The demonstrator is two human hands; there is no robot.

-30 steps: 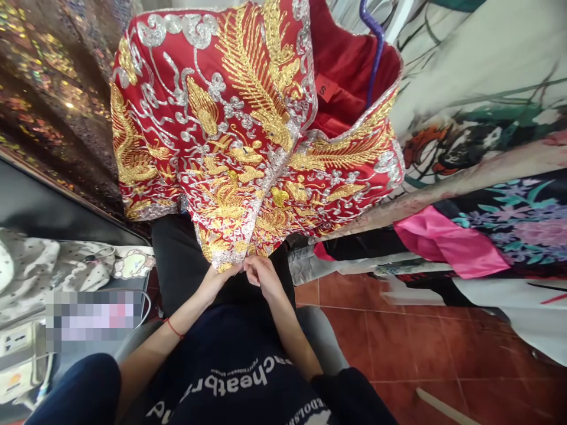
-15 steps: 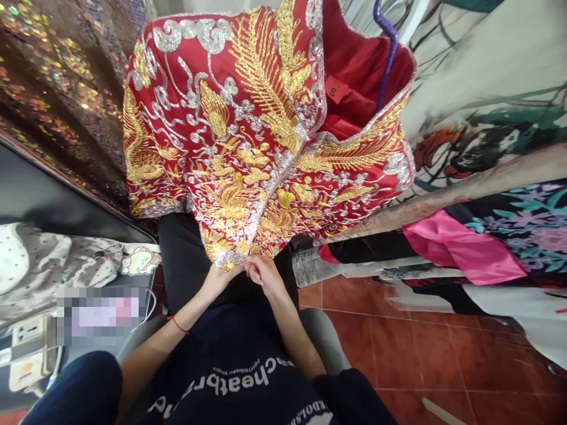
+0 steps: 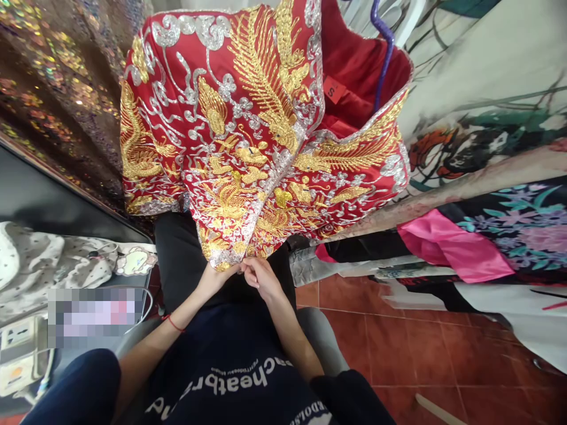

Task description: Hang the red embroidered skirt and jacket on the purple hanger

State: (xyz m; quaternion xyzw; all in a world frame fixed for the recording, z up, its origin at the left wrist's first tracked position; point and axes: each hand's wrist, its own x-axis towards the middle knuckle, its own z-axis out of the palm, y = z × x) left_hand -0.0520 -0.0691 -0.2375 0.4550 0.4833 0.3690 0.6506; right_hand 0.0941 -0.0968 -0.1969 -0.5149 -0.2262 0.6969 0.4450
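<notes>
A red jacket (image 3: 248,136) thick with gold and silver embroidery hangs in front of me on a purple hanger (image 3: 383,53), its red lining and a small size tag (image 3: 333,88) showing at the open side. My left hand (image 3: 213,277) pinches the jacket's bottom hem from below. Right beside it, my right hand (image 3: 261,276) holds the same hem edge, fingers curled on the silver trim. Both wrists meet just under the front opening.
Dark sequinned fabric (image 3: 53,88) hangs at the left. Printed floral garments (image 3: 496,147) and pink cloth (image 3: 447,248) hang at the right. A black table (image 3: 48,206) with spotted cloth and a power strip (image 3: 20,348) lies at the left. Red floor tiles (image 3: 420,348) spread below.
The view shifted slightly; both hands stay on the jacket's hem, with small finger movements only.
</notes>
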